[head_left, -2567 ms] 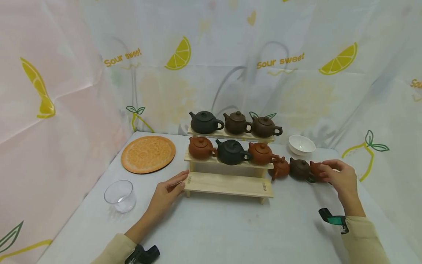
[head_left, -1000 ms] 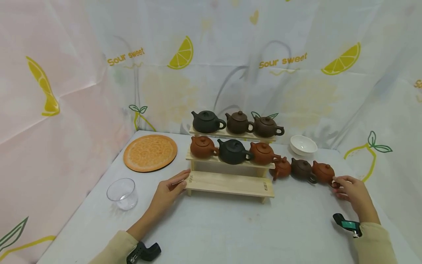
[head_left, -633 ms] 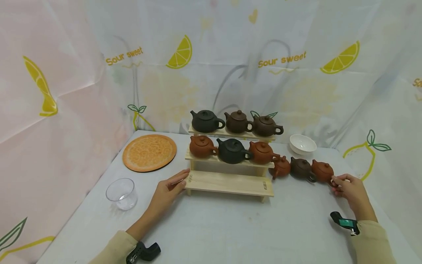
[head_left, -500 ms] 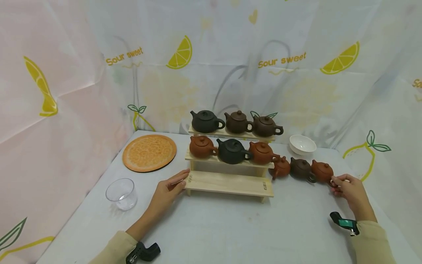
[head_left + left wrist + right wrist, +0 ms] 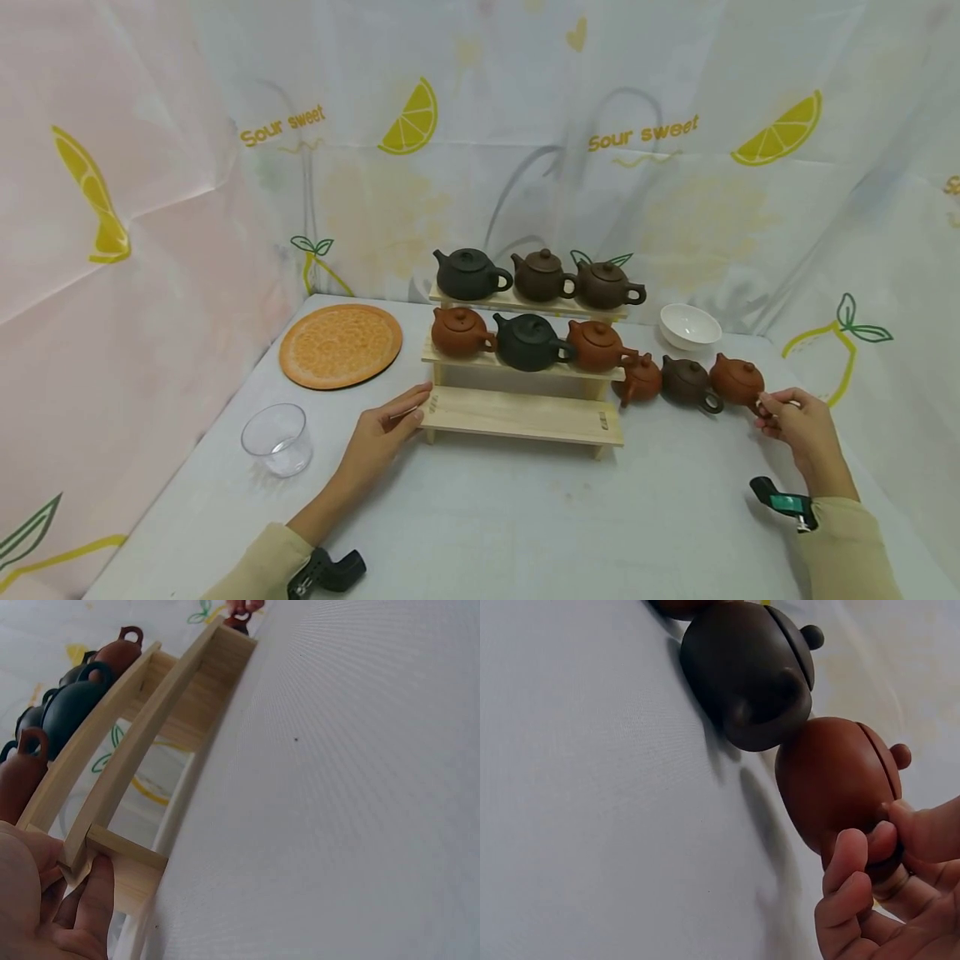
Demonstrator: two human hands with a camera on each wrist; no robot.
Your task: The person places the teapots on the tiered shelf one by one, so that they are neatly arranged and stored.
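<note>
Biggest: cloth [image 5: 487, 200] behind, w/ lemon prints & "Sour sweet" text, also hung both sides. Table [image 5: 600, 533] in front, white cover. Mid-table: pale wood rack [image 5: 517, 414], 3 shelves, stepped; bottom one bare, upper 2 w/ 3 pots ea.

Round mat [image 5: 341, 346], orange-brn, left of rack, flat on table. Beige sleeves [image 5: 847, 546] on both arms.

L hand [image 5: 378, 433]: at left end of rack's bottom shelf, thumb & fingers pinching the shelf end, gap no wider than the board. R hand [image 5: 806, 425]: far right, thumb & fingertips closed on handle of end red pot [image 5: 737, 382], other fingers curled below.

Glass [image 5: 277, 442], clear, near mat, left of L hand. Bowl [image 5: 688, 327], white, right of rack, behind table pots.

Pots, top L–R: black pot [image 5: 467, 275], round brn pot [image 5: 538, 275], low brn pot [image 5: 602, 286]. Mid L–R: left red pot [image 5: 457, 333], mid black pot [image 5: 525, 342], right red pot [image 5: 595, 346].

Table row right of rack: small red pot [image 5: 642, 379] just beside rack, dark brn pot [image 5: 685, 383], then end red pot, outermost, upright or nearly; can't tell if its base touches table. R wrist view: shadow falls beside it.
</note>
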